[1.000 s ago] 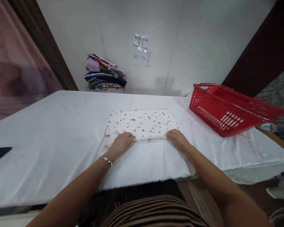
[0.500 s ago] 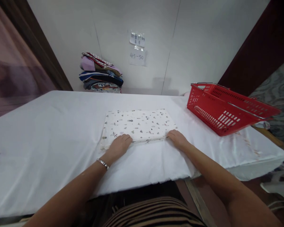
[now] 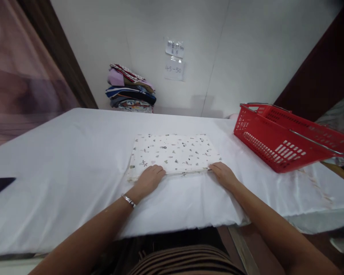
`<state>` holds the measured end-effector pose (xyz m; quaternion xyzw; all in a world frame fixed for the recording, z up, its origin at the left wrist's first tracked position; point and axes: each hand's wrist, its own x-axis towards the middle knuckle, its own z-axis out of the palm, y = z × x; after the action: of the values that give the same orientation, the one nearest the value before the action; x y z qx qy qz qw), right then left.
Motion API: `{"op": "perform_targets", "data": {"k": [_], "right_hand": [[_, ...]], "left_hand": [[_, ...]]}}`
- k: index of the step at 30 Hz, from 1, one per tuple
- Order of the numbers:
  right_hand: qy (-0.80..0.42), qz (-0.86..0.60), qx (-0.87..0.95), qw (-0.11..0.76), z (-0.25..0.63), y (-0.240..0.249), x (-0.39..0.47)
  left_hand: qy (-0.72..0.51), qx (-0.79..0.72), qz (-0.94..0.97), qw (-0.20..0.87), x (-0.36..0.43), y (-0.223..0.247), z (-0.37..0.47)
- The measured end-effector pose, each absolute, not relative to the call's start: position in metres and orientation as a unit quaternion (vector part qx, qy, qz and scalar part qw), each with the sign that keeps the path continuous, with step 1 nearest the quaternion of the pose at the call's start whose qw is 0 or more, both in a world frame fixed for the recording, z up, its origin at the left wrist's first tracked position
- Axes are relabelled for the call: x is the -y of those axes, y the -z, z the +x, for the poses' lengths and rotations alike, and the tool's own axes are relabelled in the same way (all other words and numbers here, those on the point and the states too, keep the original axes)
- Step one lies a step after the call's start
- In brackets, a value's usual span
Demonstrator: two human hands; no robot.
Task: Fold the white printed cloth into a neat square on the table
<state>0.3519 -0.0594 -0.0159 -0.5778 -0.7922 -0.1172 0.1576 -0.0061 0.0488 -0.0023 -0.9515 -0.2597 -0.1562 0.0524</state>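
Note:
A folded white cloth (image 3: 174, 152) with a small grey-green print lies flat on the white-covered table, its layers showing along the near edge. My left hand (image 3: 151, 177) is closed on that edge left of the middle, thumb side hidden; a silver bracelet circles the wrist. At the near right corner, my right hand (image 3: 222, 173) pinches the same edge, fingers together. Both hands rest low, touching the table cover.
A red plastic basket (image 3: 275, 141) with metal handles stands at the right. Several folded fabrics (image 3: 132, 89) are stacked at the back by the wall, below and left of paper signs (image 3: 174, 68). A dark flat object (image 3: 0, 186) lies at the left edge.
The camera has turned a little left, so everything appears shifted right and more of the dark flat object shows. Both hands stay on the cloth's near edge.

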Motion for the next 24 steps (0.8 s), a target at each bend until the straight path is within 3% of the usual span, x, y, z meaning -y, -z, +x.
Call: {"op": "perform_targets", "data": {"k": [8,15,24], "right_hand": [[0.102,-0.568,0.801,0.159,0.365,0.028,0.062],[0.107,-0.588,0.773,0.214,0.379,0.037,0.065],[0.101,-0.571,0.770,0.267,0.389,0.052,0.061]], "left_hand": [[0.156,0.292,-0.943,0.020,-0.037,-0.004,-0.012],[0.137,0.368,-0.919,0.033,-0.033,-0.010,-0.039],[0.168,0.361,-0.917,0.013,-0.033,-0.005,-0.051]]}}
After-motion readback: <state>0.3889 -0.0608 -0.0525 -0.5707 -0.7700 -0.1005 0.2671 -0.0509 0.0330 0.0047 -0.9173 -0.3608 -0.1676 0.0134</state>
